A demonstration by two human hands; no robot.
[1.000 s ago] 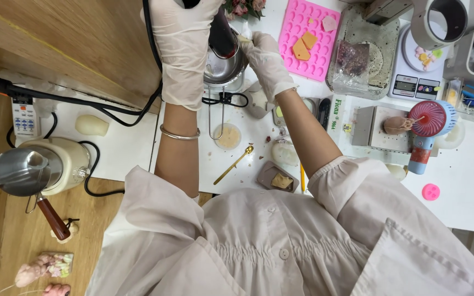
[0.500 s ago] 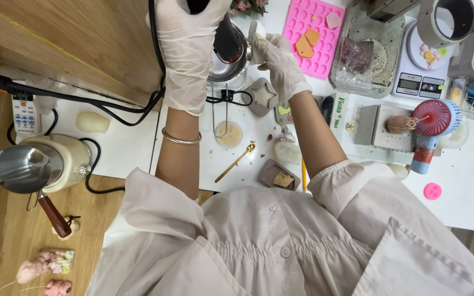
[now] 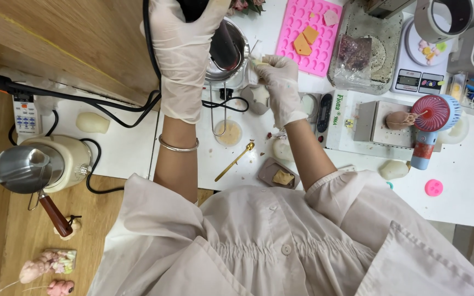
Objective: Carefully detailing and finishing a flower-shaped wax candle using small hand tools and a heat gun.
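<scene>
I have my left hand (image 3: 185, 55) clenched round a dark tool (image 3: 223, 46) that points down into the steel pot (image 3: 236, 52) at the far edge of the white table (image 3: 467, 181); I cannot tell what the tool is. My right hand (image 3: 281, 87) pinches a small pale piece (image 3: 259, 64) just beside the pot's rim, with the fingers closed on it. Against half a second ago the right hand has dropped a little and drawn away from the pot, while the left has kept its grip and place, so I judge the piece has come off the pot's edge and is being held clear. Below the pot stand a wire holder (image 3: 221, 112) and a round tan puck (image 3: 229, 132), with a gold spoon (image 3: 236, 161) nearer me. To the right lie a pink mould (image 3: 308, 33), a scale (image 3: 421, 63) and a red fan (image 3: 432, 118); at far left sits a kettle (image 3: 39, 164).
</scene>
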